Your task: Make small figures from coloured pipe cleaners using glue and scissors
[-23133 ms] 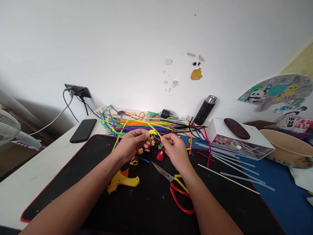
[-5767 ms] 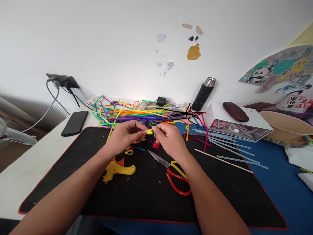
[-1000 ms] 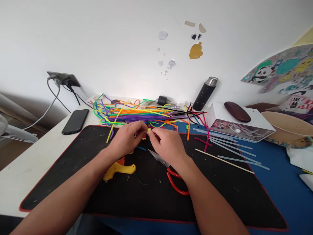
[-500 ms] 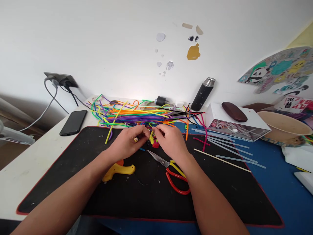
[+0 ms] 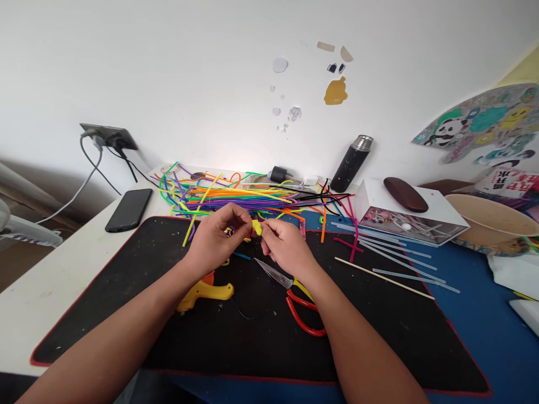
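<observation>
Above the far part of the black mat (image 5: 236, 342), my left hand (image 5: 219, 233) and my right hand (image 5: 287, 242) meet with their fingertips pinched on a small, bent yellow pipe cleaner piece (image 5: 256, 227). Part of that piece is covered by the fingers. Small coloured bits show behind my left fingers, too hidden to name. Just below the hands lie scissors (image 5: 283, 278) with red and yellow handles, the handle partly under my right wrist. A yellow hot glue gun (image 5: 208, 290) rests beside my left forearm, which hides part of it.
Behind the hands spreads a pile of coloured pipe cleaners (image 5: 244, 196). A thin wooden stick (image 5: 383, 278) and several translucent glue sticks (image 5: 415, 275) lie at right. A black flask (image 5: 351, 163), white box (image 5: 446, 224), bowl (image 5: 492, 216) and phone (image 5: 128, 210) stand around the mat.
My hands have turned the yellow piece, and it now shows as a compact bent lump. The red part below it no longer shows. The view has shifted slightly.
</observation>
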{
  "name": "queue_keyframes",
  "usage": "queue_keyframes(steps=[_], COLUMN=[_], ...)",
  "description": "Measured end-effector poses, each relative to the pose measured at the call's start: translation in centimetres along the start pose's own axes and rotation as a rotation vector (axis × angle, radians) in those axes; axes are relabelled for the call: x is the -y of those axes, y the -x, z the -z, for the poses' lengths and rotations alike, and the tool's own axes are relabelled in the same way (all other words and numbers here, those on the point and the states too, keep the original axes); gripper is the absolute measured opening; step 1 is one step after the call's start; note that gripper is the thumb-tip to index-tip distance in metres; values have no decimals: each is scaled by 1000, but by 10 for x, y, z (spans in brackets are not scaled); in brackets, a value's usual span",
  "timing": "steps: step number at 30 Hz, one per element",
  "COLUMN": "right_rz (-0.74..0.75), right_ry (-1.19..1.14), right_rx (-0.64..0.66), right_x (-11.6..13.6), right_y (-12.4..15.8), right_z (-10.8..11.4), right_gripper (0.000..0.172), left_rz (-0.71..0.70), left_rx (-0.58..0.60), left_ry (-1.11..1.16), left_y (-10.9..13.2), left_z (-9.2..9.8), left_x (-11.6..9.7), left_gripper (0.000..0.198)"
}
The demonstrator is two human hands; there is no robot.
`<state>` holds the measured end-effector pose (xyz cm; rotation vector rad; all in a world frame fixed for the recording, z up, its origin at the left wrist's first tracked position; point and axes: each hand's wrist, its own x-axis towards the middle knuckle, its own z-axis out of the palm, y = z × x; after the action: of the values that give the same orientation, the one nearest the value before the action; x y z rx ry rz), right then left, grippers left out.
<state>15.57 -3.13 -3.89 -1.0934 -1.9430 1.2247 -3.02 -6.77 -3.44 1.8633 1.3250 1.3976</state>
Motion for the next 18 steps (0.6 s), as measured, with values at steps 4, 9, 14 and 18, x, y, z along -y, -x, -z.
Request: queue_keyframes(steps=[4,9,14,18], right_rz=[-12,-17,-71,-53], right_ry=[-7,-90,-208,-250], right_rx=[8,45,97,174], right_x=[0,0,3,4], right_y=[0,1,3,6], right_z=[-2,-6,-13,-21], right_gripper=[39,37,33,32], left_rz=[6,57,76,21], left_rx=[-25,-43,-86,-128], left_ry=[-15,125,32,-160], left_y=[0,0,1,0], left_z=[-2,-4,-4,-3], left_x=[0,-1,2,4], left_gripper=[5,10,9,6])
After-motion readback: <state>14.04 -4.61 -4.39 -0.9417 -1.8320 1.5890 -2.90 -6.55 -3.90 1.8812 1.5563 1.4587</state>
